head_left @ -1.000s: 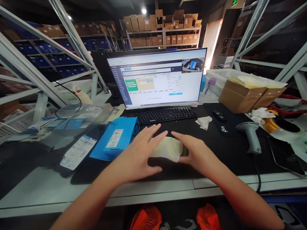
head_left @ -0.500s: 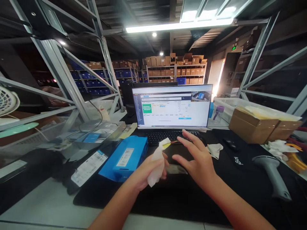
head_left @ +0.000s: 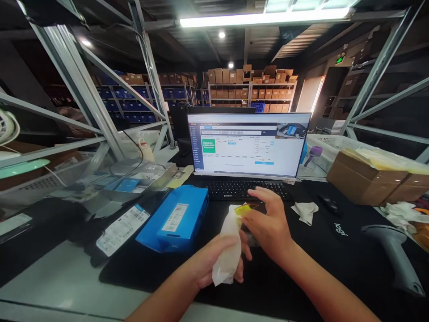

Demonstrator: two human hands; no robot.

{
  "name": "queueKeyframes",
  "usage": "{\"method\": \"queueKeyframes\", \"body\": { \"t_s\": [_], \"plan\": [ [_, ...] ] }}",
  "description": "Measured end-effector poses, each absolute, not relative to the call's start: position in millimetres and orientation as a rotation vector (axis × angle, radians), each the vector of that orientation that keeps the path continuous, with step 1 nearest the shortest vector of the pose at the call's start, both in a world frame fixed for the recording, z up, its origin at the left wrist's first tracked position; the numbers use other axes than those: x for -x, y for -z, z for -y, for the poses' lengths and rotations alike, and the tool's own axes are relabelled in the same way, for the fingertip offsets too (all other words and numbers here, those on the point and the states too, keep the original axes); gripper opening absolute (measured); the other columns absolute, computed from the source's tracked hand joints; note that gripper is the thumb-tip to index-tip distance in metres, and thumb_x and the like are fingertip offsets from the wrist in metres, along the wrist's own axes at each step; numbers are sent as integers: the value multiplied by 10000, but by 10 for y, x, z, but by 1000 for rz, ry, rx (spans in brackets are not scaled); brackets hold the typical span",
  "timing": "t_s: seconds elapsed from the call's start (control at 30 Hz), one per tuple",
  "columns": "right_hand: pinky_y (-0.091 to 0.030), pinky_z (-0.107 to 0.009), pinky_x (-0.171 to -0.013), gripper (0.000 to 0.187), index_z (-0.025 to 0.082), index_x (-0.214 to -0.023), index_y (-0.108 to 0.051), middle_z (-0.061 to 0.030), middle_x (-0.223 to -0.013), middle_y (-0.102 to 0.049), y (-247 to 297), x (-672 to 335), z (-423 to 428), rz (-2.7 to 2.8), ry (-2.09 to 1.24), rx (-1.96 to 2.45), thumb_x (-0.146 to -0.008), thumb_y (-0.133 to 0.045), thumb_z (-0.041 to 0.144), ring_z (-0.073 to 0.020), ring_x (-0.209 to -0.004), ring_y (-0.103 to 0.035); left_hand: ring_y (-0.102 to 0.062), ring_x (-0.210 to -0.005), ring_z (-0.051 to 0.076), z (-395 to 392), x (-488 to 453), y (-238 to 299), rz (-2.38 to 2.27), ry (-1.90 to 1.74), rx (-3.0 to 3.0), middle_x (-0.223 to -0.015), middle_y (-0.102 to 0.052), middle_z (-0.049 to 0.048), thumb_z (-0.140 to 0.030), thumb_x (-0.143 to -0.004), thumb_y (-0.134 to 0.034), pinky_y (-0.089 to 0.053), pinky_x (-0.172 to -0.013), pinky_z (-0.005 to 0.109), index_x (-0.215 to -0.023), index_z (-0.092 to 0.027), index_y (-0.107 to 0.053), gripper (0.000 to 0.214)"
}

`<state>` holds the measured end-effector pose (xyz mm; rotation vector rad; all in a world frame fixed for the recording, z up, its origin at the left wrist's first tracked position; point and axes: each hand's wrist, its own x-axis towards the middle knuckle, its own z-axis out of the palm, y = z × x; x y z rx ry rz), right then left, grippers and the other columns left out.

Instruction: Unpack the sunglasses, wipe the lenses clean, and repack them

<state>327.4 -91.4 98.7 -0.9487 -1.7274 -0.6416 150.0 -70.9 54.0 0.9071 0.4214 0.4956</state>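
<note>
My left hand [head_left: 214, 257] is closed round a soft white pouch [head_left: 228, 255], held tilted upward above the black desk mat. From the pouch's upper end sticks a yellow-tinted piece [head_left: 243, 209] with a thin dark rim, which looks like a glasses lens; the rest is hidden inside. My right hand [head_left: 270, 221] has its thumb against this yellow piece, and its index finger curves over the dark rim. To the left of my hands lies an opened blue box [head_left: 174, 219] with a white label. Beneath my right hand, a clear or greyish wrapper is mostly covered.
Behind my hands stand a keyboard [head_left: 231, 191] and a lit monitor [head_left: 248, 152]. A mouse [head_left: 328, 203], a crumpled white cloth [head_left: 304, 212] and a barcode scanner [head_left: 395, 255] lie to the right, near cardboard boxes [head_left: 365, 176]. A labelled packet [head_left: 122, 230] is on the left.
My right hand has come in from the right and met the yellow piece, its fingers closing. The pouch has turned more upright, with more of the yellow piece showing. The view has shifted slightly.
</note>
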Motion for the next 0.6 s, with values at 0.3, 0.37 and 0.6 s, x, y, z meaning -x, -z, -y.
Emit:
{"method": "queueKeyframes", "body": {
  "t_s": [0.3,0.37,0.6],
  "plan": [
    [-609,-389,-825,255,211,-950,-698,-116,-1109,-736,-949,-3265,1057,1682,713,968,-806,-662,3,-248,-1006,-708,-627,-492,153,677,-1484,-446,-483,-448,-813,-820,-686,86,-521,-830,-567,-511,-500,266,-948,-130,-617,411],
    [-594,-435,-909,286,216,-991,-693,-133,-1253,-685,-941,-3250,1088,1670,837,962,-796,-674,7,-298,-1182,-637,-628,-495,156,690,-1481,-443,-468,-432,-824,-785,-689,92,-540,-826,-561,-504,-498,260,-931,-120,-634,439],
    [-550,-464,-1019,334,200,-1118,-668,-128,-1266,-676,-953,-3248,1218,1801,923,948,-829,-642,35,-284,-1178,-647,-631,-520,167,739,-1481,-489,-420,-414,-892,-606,-654,106,-522,-854,-530,-530,-564,268,-855,-65,-679,481]
  ]
}}
